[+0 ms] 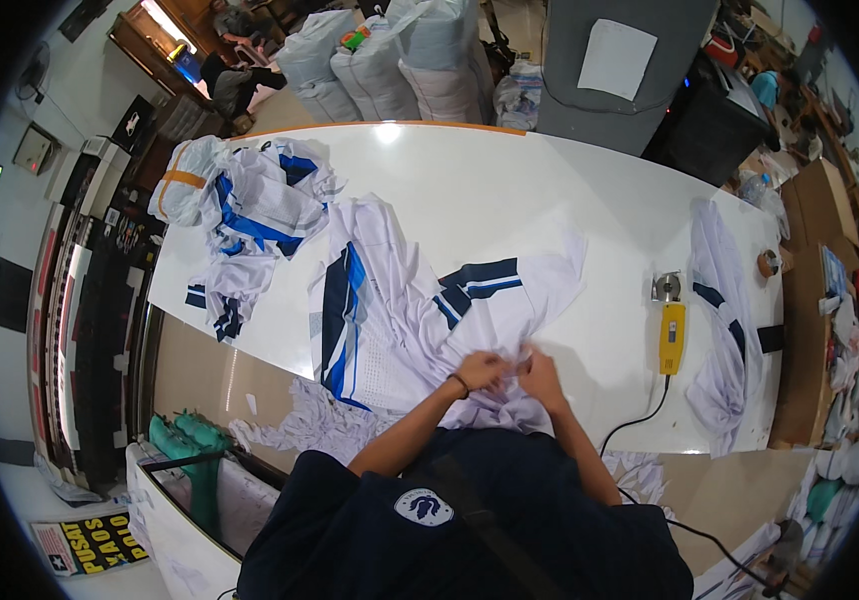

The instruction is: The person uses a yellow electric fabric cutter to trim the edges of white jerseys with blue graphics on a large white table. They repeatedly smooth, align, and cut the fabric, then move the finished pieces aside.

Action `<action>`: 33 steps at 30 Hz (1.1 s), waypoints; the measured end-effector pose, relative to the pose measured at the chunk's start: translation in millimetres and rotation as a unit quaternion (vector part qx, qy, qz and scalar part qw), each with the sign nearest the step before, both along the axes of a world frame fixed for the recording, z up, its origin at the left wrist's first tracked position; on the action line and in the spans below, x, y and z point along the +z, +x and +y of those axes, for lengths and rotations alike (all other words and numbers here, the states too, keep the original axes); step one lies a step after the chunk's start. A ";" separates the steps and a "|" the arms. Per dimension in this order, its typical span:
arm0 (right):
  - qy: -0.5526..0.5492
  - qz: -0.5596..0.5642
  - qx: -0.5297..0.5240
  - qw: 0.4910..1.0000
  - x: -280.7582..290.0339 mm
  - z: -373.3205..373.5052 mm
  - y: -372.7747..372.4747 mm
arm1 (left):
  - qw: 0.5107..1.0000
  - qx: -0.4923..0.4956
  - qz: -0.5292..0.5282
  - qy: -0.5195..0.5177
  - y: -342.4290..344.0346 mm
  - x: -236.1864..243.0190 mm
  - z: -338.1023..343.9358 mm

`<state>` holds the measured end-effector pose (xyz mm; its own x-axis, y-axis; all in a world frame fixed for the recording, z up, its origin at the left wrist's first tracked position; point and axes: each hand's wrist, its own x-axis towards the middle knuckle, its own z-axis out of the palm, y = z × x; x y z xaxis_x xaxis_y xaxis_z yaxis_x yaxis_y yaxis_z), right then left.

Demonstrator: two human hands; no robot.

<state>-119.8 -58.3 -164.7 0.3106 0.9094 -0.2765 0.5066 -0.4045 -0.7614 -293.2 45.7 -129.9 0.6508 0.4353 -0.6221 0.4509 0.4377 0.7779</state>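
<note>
A large white cloth piece [375,225] with navy and blue stripes lies crumpled across the middle of the white table. At its near edge my left hand [486,371] has closed fingers on the cloth, a dark band round the wrist. Just right of it, my right hand [540,377] is also closed on the fabric, slightly smeared by motion. Bunched cloth [498,412] hangs between the hands and my body. A navy-striped part [480,280] stretches away to the upper right of my hands.
A yellow electric cloth cutter [670,340] lies to the right, its black cord running off the near edge. Beyond it rests a long white striped cloth [718,320]. More striped cloths [260,205] pile up at the far left. White scraps [325,425] litter the floor.
</note>
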 end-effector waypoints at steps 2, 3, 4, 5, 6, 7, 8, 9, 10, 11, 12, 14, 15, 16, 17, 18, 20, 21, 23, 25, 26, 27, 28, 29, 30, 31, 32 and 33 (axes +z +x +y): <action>0.045 0.157 0.145 0.976 8.1 -5.9 -18.0 | 0.963 0.186 0.129 0.149 -11.4 -12.5 20.2; 0.035 0.161 0.167 0.972 19.1 -7.2 -28.9 | 0.910 0.179 0.188 0.325 -20.9 -20.3 35.0; 0.025 0.165 0.188 0.968 30.1 -8.7 -39.8 | 0.880 0.191 0.203 0.383 -28.1 -28.4 41.7; 0.013 0.166 0.206 0.964 41.0 -10.9 -46.8 | 0.849 0.201 0.214 0.439 -28.3 -24.3 47.2; 0.041 0.047 0.173 0.983 52.3 -12.3 -52.5 | 0.813 0.214 0.225 0.493 -29.0 -21.7 52.6; 0.069 -0.072 0.137 0.986 63.9 -13.4 -57.4 | 0.794 0.203 0.239 0.521 -29.6 -19.0 58.2; 0.079 -0.126 0.130 0.980 64.8 -15.0 -57.3 | 0.773 0.193 0.251 0.549 -30.5 -19.1 62.7; 0.088 -0.180 0.121 0.972 65.7 -16.2 -57.0 | 0.752 0.182 0.264 0.576 -30.9 -19.4 65.4; 0.078 -0.169 0.143 0.972 56.0 -17.4 -50.0 | 0.749 0.195 0.253 0.580 -30.9 -19.8 67.1; 0.068 -0.158 0.166 0.971 48.8 -17.3 -42.9 | 0.746 0.208 0.243 0.584 -32.6 -24.0 68.6; 0.045 -0.116 0.168 0.978 38.4 -15.4 -32.1 | 0.742 0.219 0.230 0.590 -31.8 -23.3 70.6; -0.001 -0.033 0.170 0.985 21.9 -9.9 -1.5 | 0.787 0.271 0.131 0.538 -40.7 -18.2 73.9; -0.075 0.168 0.063 0.981 22.1 -7.6 17.8 | 0.806 0.294 0.080 0.508 -47.3 -13.7 75.0; -0.066 0.253 -0.004 0.965 38.4 -2.7 36.7 | 0.817 0.314 0.071 0.478 -57.3 -10.4 74.4; 0.001 0.268 -0.036 0.963 44.2 1.2 61.2 | 0.830 0.330 0.061 0.446 -68.1 -5.1 72.1; 0.029 0.277 -0.108 0.954 45.1 5.1 86.8 | 0.842 0.341 0.051 0.414 -79.6 -1.0 70.6; 0.066 0.302 -0.188 0.932 93.4 24.8 117.5 | 0.820 0.351 0.056 0.449 -113.7 1.2 63.1; 0.115 0.305 -0.238 0.915 103.2 30.3 134.2 | 0.822 0.335 0.058 0.457 -123.2 7.8 59.3; 0.227 0.336 -0.348 0.845 119.8 38.8 150.3 | 0.842 0.281 0.060 0.456 -140.0 16.7 50.1; 0.307 0.086 -0.390 0.864 98.0 41.1 163.9 | 0.831 0.177 0.028 0.527 -145.5 20.7 40.0; 0.337 -0.039 -0.396 0.853 88.7 42.5 167.6 | 0.849 0.124 0.022 0.513 -146.7 21.0 30.3; 0.342 -0.092 -0.345 0.870 84.3 39.8 155.1 | 0.864 0.071 0.017 0.498 -148.9 20.4 20.1; 0.283 -0.094 -0.253 0.920 80.6 31.6 142.8 | 0.876 0.018 0.012 0.482 -150.2 19.7 10.9; 0.221 -0.095 -0.158 0.958 74.0 21.1 131.4 | 0.853 -0.010 -0.008 0.522 -146.6 22.8 1.8; 0.163 0.018 -0.099 0.981 55.6 7.0 123.7 | 0.827 -0.043 -0.034 0.559 -136.4 26.6 -6.3; 0.118 0.035 -0.017 0.992 48.2 -3.0 107.9 | 0.799 -0.071 -0.052 0.595 -131.7 27.0 -16.0; 0.065 0.045 0.039 0.996 46.2 -14.0 91.0 | 0.795 -0.091 -0.032 0.599 -130.3 21.0 -24.6; 0.055 0.053 0.072 0.995 49.0 -22.7 73.5 | 0.790 -0.112 -0.011 0.603 -130.2 11.8 -31.8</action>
